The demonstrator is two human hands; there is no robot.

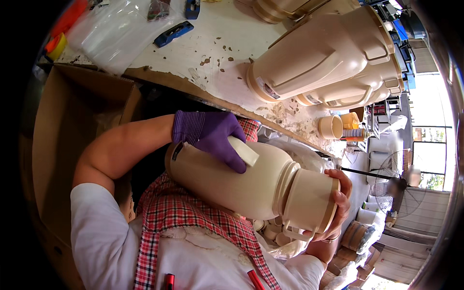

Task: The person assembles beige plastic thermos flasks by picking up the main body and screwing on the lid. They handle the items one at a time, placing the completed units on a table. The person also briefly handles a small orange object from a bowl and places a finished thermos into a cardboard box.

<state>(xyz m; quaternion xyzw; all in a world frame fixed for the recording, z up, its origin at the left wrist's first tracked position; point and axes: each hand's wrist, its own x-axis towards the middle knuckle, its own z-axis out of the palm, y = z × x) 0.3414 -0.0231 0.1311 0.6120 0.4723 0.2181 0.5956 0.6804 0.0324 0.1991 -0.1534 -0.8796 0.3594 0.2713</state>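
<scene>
A beige vacuum flask lies tilted across my front, its base at the left and its cap end at the right. My left hand, in a purple knitted glove, is closed round a white sponge-like block that rests against the flask's side. Bare fingers of my right hand wrap over the rim of the cap end and support it; the palm is hidden behind it. A looped handle sticks out from the cap's lower side. Below the flask is my red checked apron.
Several matching flasks lie on the worn white table. A beige cup, a clear plastic bag and a blue tool are there too. An open cardboard box stands left; a fan stands right.
</scene>
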